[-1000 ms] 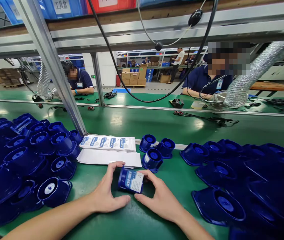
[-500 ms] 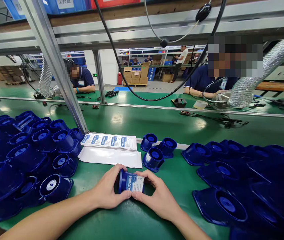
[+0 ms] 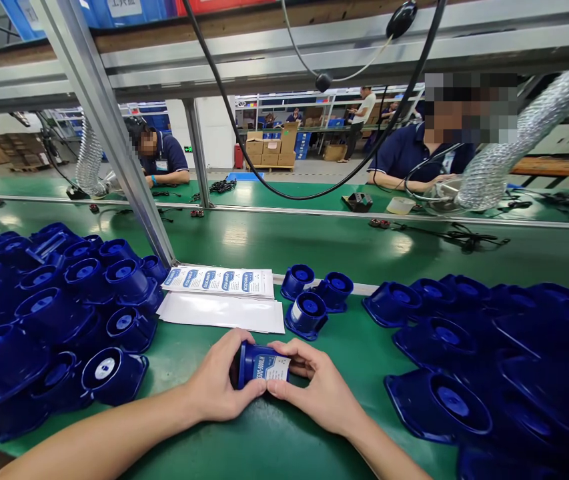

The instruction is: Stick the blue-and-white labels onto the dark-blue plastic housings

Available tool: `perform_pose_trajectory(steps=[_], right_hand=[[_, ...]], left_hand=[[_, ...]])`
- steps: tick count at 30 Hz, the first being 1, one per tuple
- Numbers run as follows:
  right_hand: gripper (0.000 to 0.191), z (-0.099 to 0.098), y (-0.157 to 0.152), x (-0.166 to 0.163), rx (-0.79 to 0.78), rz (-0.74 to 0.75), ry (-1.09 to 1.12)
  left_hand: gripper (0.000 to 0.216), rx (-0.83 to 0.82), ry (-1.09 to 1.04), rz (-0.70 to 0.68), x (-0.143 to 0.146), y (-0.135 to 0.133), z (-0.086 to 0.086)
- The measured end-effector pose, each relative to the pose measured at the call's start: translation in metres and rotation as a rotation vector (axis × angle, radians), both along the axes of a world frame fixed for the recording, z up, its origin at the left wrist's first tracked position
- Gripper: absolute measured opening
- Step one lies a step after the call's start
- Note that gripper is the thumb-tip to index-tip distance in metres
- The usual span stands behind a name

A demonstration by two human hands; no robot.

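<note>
Between my hands, a round blue plastic housing (image 3: 250,360) lies on its side just above the green bench, its flanged end to the left. A white and blue printed label (image 3: 278,369) sits on its curved wall, facing me. My left hand (image 3: 217,383) is wrapped round the flanged end, thumb on the near side. The fingers of my right hand (image 3: 321,390) curl over the other end, and its thumb presses the label's lower edge. Both thumb tips almost meet. Beyond them lie a sheet of printed labels (image 3: 221,283) and blank white backing sheets (image 3: 219,312).
Three blue housings (image 3: 307,313) stand behind my hands. Many more are heaped at the left (image 3: 47,303) and the right (image 3: 447,400). A metal post (image 3: 114,140) rises at the left, and a black cable (image 3: 229,113) hangs ahead. Two people sit across the bench.
The housing has turned slightly in my hands, so the label's print has shifted a little. My right fingers have spread slightly behind it. The grip otherwise stays the same.
</note>
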State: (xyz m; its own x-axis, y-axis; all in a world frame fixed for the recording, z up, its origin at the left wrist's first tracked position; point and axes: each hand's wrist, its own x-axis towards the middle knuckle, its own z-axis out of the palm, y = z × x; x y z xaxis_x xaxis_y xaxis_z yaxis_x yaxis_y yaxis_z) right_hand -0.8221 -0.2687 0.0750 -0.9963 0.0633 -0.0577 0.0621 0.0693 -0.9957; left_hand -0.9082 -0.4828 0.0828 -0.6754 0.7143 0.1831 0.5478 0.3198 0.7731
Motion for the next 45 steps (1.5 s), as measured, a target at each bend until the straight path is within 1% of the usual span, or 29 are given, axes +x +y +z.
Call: perform_pose_trajectory(steps=[5,10,12,16,20,22,30,40,45], right_hand=[[0.047,0.000,0.000,0.000,-0.042,0.015,-0.025],[0.047,-0.005,0.002,0.000,-0.027,0.049,-0.014],[0.046,-0.006,0.003,0.000,-0.017,0.076,-0.004],[0.036,-0.005,0.002,0.000,-0.047,0.103,0.038],[0.039,-0.003,-0.001,0.000,-0.114,0.058,-0.003],[0.042,-0.003,-0.002,0.001,-0.144,0.044,-0.031],[0.046,-0.004,-0.002,0.000,-0.241,0.039,-0.088],[0.049,-0.003,-0.003,-0.002,-0.352,-0.028,-0.170],[0.040,-0.001,-0.002,0.001,-0.302,-0.033,-0.170]], left_hand=[[0.046,-0.011,-0.016,0.006,0.001,0.000,0.000],[0.043,0.016,-0.009,-0.036,-0.002,0.001,-0.004],[0.039,0.030,0.018,-0.044,-0.003,0.002,-0.006],[0.024,0.039,0.049,-0.020,-0.002,0.005,-0.005],[0.022,0.046,0.031,0.000,0.002,0.006,-0.002],[0.022,0.045,0.004,0.036,0.005,0.006,-0.001],[0.022,-0.011,-0.134,0.135,0.013,0.009,0.007],[0.022,-0.015,-0.171,0.202,0.020,0.011,0.008],[0.020,0.047,-0.223,0.204,0.023,0.015,0.010]])
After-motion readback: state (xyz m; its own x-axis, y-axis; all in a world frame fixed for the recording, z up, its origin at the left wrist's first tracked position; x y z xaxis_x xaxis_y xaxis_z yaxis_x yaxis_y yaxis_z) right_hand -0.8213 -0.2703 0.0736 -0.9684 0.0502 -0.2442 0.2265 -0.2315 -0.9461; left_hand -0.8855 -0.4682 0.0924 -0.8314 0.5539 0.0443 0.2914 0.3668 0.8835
